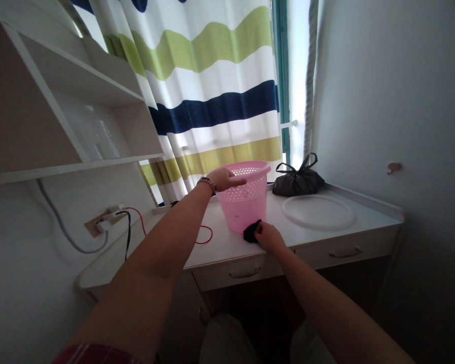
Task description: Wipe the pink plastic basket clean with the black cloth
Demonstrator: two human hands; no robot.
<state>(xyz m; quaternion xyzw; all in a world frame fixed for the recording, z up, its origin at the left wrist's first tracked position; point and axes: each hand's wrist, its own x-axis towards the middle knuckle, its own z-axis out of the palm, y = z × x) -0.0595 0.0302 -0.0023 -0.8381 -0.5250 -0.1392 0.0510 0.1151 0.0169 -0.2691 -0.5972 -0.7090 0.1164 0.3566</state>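
A pink plastic basket (246, 215), its upper part pierced with holes, stands upright on the white desk. My left hand (224, 179), with a beaded bracelet at the wrist, grips the basket's rim on the left side; part of its fingers is hidden. Low at the basket's front, my right hand (267, 236) pinches a black cloth (251, 231). The cloth is bunched up and appears to touch the basket's wall near its base.
On the white desk (220, 255), a whitish ring (318, 211) lies flat at right, before a tied black plastic bag (299, 181). A red cable (211, 235) runs at left from a wall socket (105, 220). A shelf (79, 166) overhangs the left.
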